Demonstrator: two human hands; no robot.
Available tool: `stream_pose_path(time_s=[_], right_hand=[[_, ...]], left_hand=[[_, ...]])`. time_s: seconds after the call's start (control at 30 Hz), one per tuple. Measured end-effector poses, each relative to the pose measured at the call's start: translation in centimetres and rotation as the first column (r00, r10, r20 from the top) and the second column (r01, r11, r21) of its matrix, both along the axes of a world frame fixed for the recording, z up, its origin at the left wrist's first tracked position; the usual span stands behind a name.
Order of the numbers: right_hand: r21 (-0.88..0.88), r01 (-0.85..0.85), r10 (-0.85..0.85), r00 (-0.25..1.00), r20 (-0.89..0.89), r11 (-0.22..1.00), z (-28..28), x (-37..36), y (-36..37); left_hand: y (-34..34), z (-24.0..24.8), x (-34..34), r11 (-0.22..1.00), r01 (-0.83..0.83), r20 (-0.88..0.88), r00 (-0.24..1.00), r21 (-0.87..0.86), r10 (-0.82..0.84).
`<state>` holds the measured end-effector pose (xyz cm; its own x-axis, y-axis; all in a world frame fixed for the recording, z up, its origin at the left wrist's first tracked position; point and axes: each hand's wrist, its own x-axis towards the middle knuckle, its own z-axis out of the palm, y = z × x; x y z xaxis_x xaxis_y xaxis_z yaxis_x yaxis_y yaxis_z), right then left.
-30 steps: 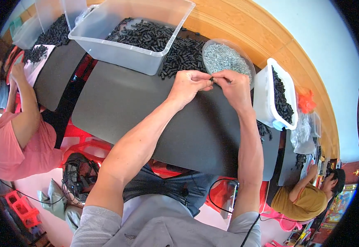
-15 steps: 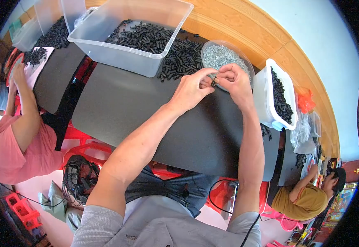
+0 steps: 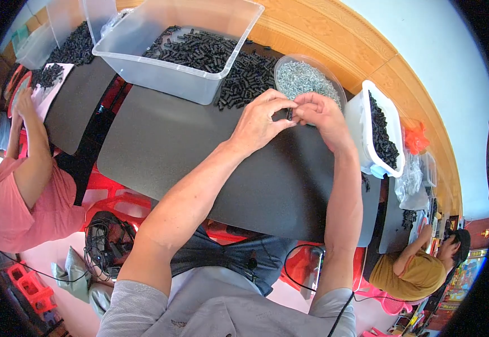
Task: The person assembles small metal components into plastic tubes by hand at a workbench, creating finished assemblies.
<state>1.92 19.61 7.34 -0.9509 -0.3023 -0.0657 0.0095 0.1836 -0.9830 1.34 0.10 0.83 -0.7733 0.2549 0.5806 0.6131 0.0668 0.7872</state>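
Grey shirt (image 3: 216, 314), short textured sleeves (image 3: 135, 303), dark trousers (image 3: 213, 255), thin black cable (image 3: 343, 312) along right sleeve, bare hands (image 3: 258, 121)

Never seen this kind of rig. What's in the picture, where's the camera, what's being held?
No machine here: these are a person's bare left hand and right hand. A wide fisheye camera on their head looks down, so straight edges bend.

On the dark grey, smooth-topped table are a large, translucent rectangular plastic bin with small black cylindrical pieces, a loose pile of similar pieces, a round clear plastic tub of small silvery pieces, and a white rectangular plastic bin with more black pieces.

The left hand holds one small black piece between thumb and fingers; the right fingertips meet it there. Whether they grip it too is unclear.
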Motion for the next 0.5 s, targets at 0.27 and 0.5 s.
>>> stream_pose_path(time_s=[0.27, 0.5], right_hand=[[0.113, -0.004, -0.003, 0.998, 0.065, 0.994, 0.0, 0.5, -0.8], [0.14, -0.016, 0.009, 0.998, 0.055, 0.99, 0.2, 0.5, -1.4]], left_hand=[[-0.1, 0.3, 0.3, 0.997, -0.061, -0.053, 0.997, 0.04, 0.063], [0.3, 0.1, 0.1, 0.991, -0.056, -0.094, 0.993, 0.122, 0.068]])
